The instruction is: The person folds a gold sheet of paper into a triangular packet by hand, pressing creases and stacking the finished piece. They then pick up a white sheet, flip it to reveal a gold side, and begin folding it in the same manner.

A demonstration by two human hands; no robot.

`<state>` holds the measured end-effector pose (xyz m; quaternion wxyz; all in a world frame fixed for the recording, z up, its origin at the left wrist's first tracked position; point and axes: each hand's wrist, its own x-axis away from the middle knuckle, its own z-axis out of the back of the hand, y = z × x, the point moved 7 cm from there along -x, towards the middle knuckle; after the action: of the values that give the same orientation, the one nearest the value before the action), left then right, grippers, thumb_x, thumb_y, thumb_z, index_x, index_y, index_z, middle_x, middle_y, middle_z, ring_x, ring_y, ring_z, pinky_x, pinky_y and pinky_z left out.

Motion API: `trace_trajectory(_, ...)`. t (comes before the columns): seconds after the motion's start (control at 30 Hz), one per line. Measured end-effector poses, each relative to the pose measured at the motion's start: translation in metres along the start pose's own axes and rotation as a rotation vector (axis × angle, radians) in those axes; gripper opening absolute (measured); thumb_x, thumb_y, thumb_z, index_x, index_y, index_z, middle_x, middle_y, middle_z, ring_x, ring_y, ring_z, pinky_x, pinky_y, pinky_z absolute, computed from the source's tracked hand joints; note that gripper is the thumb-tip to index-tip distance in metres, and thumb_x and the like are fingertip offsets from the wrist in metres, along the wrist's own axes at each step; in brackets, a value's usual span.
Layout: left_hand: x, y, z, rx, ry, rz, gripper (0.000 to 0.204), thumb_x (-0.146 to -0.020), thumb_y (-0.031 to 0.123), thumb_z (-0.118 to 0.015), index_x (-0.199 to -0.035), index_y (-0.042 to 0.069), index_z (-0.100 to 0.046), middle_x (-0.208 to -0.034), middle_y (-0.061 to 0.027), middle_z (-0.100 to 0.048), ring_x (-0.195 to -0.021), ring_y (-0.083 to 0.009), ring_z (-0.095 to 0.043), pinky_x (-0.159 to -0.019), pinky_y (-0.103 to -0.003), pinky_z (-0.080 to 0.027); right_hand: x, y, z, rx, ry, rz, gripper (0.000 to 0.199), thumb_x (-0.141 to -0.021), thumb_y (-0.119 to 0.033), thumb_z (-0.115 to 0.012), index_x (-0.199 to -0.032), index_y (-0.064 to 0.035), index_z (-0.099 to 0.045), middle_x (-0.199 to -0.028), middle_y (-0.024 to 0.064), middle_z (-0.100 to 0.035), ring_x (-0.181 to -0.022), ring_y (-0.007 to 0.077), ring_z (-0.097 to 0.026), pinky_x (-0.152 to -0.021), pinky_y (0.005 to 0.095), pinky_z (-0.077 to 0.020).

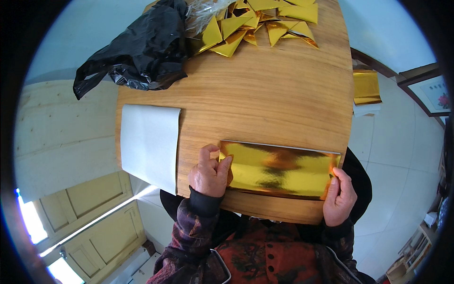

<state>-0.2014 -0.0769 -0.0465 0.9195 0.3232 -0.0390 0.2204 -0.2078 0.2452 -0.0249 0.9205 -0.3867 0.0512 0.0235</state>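
Note:
A long rectangle of shiny gold foil paper [279, 168] lies near the table's front edge, apparently folded, with a thin pale edge along its far side. My left hand [209, 173] holds its left end, the thumb on top and the fingers curled. At the opposite end, my right hand [339, 196] pinches the right edge between thumb and fingers. To the left of my left hand rests a stack of white-backed sheets [150, 144], bent over at its right side.
Several folded gold foil pieces [231, 31] are heaped at the table's far side, beside a crumpled black plastic bag [146, 47] and clear plastic wrap [203, 14]. More gold sheets [366, 87] sit beyond the table's right edge. A framed picture [430, 94] stands at far right.

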Motion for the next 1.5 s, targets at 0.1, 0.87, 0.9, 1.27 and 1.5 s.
trace_trajectory(0.1,0.0,0.005,0.002,-0.048,0.002,-0.007,0.037,-0.087,0.025,-0.071,-0.113,0.008,-0.053,-0.054,-0.0082,-0.061,-0.052,-0.0293,-0.063,-0.049,-0.037,-0.046,0.001,0.001,0.0,-0.011,0.0,-0.015,0.02,-0.094,0.0,-0.055,-0.112,0.0007,-0.062,-0.101,0.0169,-0.068,-0.085,0.0279,-0.07,-0.075,0.0326,-0.0552)
trace_trajectory(0.87,-0.002,0.001,-0.002,0.103,0.018,-0.104,0.024,-0.089,0.005,-0.065,-0.113,0.007,-0.059,-0.049,-0.003,-0.052,-0.044,-0.0074,-0.049,-0.045,-0.025,-0.036,-0.002,0.002,-0.002,-0.068,-0.01,-0.061,0.021,-0.09,0.005,-0.056,-0.11,0.0009,-0.062,-0.095,0.0178,-0.067,-0.078,0.0294,-0.069,-0.068,0.0314,-0.0537)
trace_trajectory(0.9,-0.002,0.001,-0.001,0.087,0.022,-0.112,0.024,-0.089,0.005,-0.065,-0.112,0.006,-0.059,-0.048,-0.0028,-0.052,-0.043,-0.0073,-0.048,-0.045,-0.025,-0.036,-0.002,0.002,-0.001,-0.075,-0.003,-0.058,0.021,-0.09,0.005,-0.056,-0.11,0.0008,-0.062,-0.094,0.0178,-0.067,-0.078,0.0295,-0.069,-0.068,0.0315,-0.0538)
trace_trajectory(1.27,-0.003,0.0,-0.002,0.092,0.009,-0.073,0.022,-0.091,0.005,-0.064,-0.113,0.004,-0.06,-0.049,-0.0015,-0.053,-0.044,-0.0055,-0.048,-0.046,-0.023,-0.035,-0.002,0.001,-0.001,-0.056,-0.003,-0.048,0.021,-0.09,0.005,-0.056,-0.11,0.0005,-0.061,-0.095,0.0177,-0.067,-0.078,0.0301,-0.069,-0.067,0.0321,-0.0545)
trace_trajectory(1.5,-0.002,0.007,-0.001,0.121,-0.014,-0.082,0.023,-0.092,0.005,-0.063,-0.115,0.004,-0.059,-0.05,-0.0023,-0.056,-0.045,-0.0058,-0.052,-0.046,-0.022,-0.037,-0.002,0.002,-0.001,-0.052,-0.008,-0.06,0.021,-0.09,0.004,-0.056,-0.109,0.001,-0.061,-0.096,0.018,-0.068,-0.079,0.0313,-0.069,-0.067,0.0326,-0.0549)
